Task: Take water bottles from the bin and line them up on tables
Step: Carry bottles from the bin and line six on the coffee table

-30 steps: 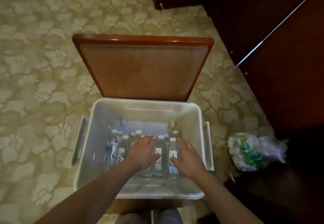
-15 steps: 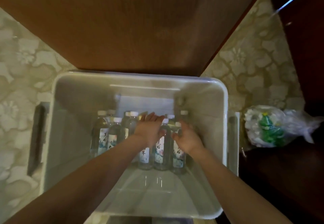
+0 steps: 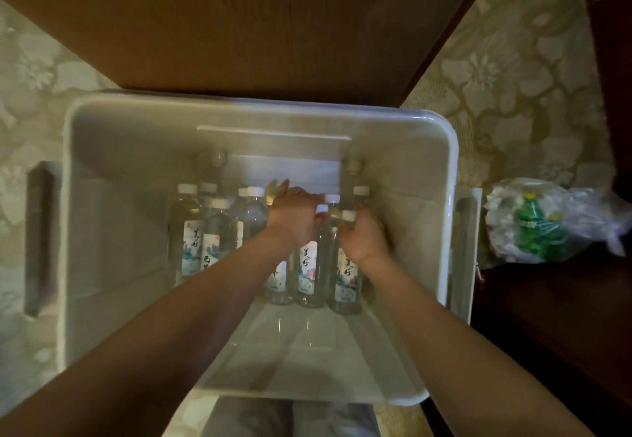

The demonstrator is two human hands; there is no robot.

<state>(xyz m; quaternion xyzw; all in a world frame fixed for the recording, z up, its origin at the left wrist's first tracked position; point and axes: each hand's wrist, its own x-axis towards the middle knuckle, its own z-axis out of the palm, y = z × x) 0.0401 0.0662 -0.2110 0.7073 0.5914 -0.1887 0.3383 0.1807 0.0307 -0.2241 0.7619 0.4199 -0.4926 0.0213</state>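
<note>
Several clear plastic water bottles with white caps [image 3: 191,231] stand upright in a cluster inside the translucent white plastic bin [image 3: 444,170], towards its far right. Your right hand [image 3: 362,238] has its fingers curled round the neck of the front right bottle [image 3: 347,279], just under the cap. Your left hand [image 3: 294,214] lies over neighbouring bottle tops, its fingers bent down out of sight; whether it grips one I cannot tell. Beyond the bin is the brown wooden table top [image 3: 239,26]. A crumpled clear plastic bag with green inside [image 3: 540,224] lies to the right on the floral carpet [image 3: 496,77], beside dark wooden furniture [image 3: 564,334].
</note>
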